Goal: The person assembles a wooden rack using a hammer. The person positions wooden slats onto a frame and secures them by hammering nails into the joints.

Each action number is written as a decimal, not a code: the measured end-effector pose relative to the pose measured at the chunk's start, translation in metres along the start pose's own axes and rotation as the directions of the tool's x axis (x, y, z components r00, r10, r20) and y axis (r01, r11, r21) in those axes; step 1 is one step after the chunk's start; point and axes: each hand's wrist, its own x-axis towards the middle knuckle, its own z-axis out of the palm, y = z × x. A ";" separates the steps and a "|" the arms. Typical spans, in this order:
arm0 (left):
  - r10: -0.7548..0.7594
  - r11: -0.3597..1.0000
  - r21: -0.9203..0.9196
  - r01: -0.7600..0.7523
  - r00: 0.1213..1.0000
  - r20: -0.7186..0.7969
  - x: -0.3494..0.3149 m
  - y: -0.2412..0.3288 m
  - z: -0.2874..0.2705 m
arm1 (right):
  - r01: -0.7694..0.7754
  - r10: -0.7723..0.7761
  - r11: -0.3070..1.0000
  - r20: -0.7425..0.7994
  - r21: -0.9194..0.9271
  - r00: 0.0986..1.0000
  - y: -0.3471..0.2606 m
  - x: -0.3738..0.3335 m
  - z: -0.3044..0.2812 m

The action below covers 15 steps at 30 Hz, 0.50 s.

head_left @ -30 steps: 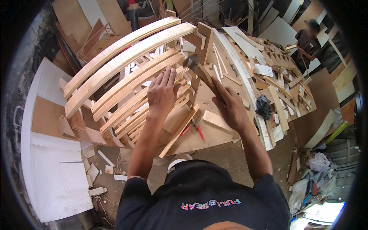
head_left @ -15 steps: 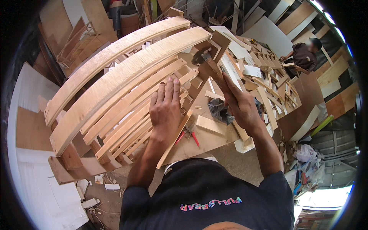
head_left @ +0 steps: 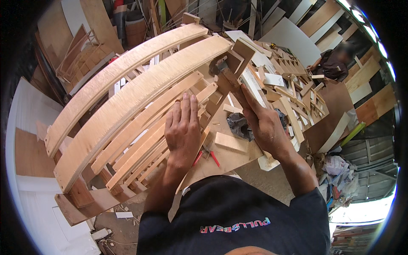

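A large wooden frame of curved slats lies in front of me, with two broad bowed pieces (head_left: 140,76) on its far side and several narrower slats (head_left: 148,112) nearer. My left hand (head_left: 182,131) rests on the narrow slats, fingers stretched out and palm down. In my right hand (head_left: 265,127) is a hammer (head_left: 233,85), gripped by its wooden handle. Its dark head sits close to the frame's right end, by an upright end board (head_left: 244,55); whether it touches the wood I cannot tell.
Red-handled pliers (head_left: 207,157) and a wood block (head_left: 230,142) lie on the worktable (head_left: 242,159), beside a dark crumpled plastic bag (head_left: 240,126). Wood offcuts (head_left: 293,95) pile up to the right. Another person (head_left: 335,66) stands at the far right. White panels (head_left: 46,208) stand at left.
The whole view has shifted slightly. My right hand and the hammer have moved a little left and nearer, the hammer somewhat blurred. My left hand stays flat on the slats.
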 end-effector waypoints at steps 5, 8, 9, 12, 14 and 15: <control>-0.011 1.000 -0.008 0.011 1.000 0.022 -0.003 0.002 -0.002 | -0.081 0.084 0.996 0.079 -0.047 0.993 0.002 -0.001 0.002; 0.009 1.000 -0.014 -0.009 1.000 0.019 -0.005 0.002 0.000 | -0.066 0.067 0.998 0.079 -0.014 0.995 0.010 -0.004 0.009; 0.008 1.000 -0.014 -0.007 1.000 0.024 -0.005 0.002 0.000 | -0.057 0.058 0.998 0.075 -0.008 0.996 0.010 -0.003 0.008; -0.003 1.000 -0.017 0.004 0.999 0.036 -0.004 0.002 0.000 | -0.051 0.051 0.999 0.073 0.001 0.996 0.006 -0.003 0.005; -0.017 1.000 -0.024 0.018 0.999 0.041 -0.003 0.003 -0.001 | -0.001 0.001 1.000 0.013 0.020 1.000 0.007 -0.004 0.008; -0.012 1.000 -0.020 0.013 0.999 0.053 -0.004 0.004 -0.003 | 0.004 -0.004 1.000 0.002 0.031 1.000 0.010 -0.010 0.013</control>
